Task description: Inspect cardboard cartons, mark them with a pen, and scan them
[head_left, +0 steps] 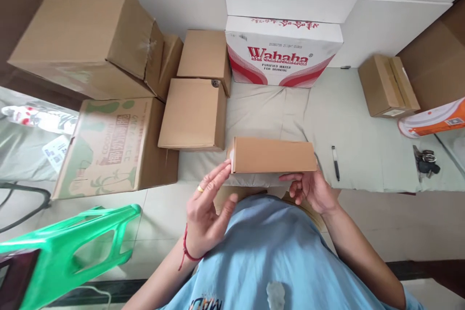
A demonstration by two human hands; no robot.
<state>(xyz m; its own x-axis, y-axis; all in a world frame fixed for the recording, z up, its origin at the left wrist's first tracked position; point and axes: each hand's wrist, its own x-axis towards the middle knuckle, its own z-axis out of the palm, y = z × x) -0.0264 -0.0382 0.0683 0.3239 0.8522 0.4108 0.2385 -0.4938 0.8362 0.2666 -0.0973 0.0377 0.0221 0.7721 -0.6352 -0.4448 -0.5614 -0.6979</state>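
Observation:
A small, long cardboard box [274,156] is between my two hands near the front edge of the cloth-covered table. My left hand [210,208], with a ring and a red string bracelet, has its fingers stretched out and the tips against the box's left end. Its thumb stands apart, off the cardboard. At the opposite end, my right hand [316,189] grips the lower right corner, fingers partly curled beneath it. The right thumb is mostly hidden by the box. Just right of that hand lies a black-and-white pen [335,163].
Brown cartons [194,114] are stacked at left, beside a printed coconut carton [112,145]. A white-and-red Wahaha water box [281,53] stands at the back. Farther right are a small carton [387,86], an orange-and-white package [436,118] and keys [426,161]. A green stool [61,252] is lower left.

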